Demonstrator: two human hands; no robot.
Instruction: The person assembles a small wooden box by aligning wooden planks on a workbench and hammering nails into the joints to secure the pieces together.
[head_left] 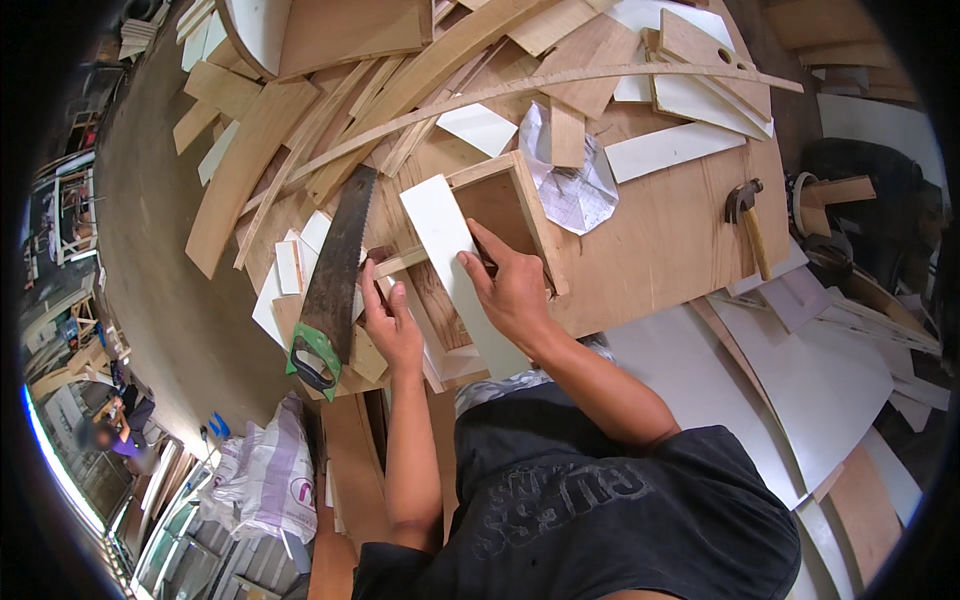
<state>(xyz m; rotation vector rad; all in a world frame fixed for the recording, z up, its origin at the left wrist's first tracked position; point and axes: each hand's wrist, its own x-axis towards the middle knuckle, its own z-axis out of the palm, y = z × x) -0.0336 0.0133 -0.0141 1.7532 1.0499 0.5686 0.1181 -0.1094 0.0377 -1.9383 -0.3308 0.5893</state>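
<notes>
A small open wooden frame [541, 222] lies before me on the workbench, divided by crosspieces. Across it rests a long white board [440, 225], slanting down toward my body. My right hand [508, 285] grips this board, with thumb and forefinger against its face and right edge. At the frame's left side, my left hand [392, 325] holds the frame's edge between thumb and fingers, partly hiding that edge. Just left of that hand lies a handsaw [340, 265], its green handle toward me. Its toothed edge faces the frame.
A claw hammer [748, 225] lies at the bench's right. Crumpled clear plastic [580, 190] sits beyond the frame. Wood offcuts and a long curved strip [430, 110] cover the far side. White sheets [700, 390] lean at right; a plastic sack [270, 475] stands lower left. Another person [125, 430] is far left.
</notes>
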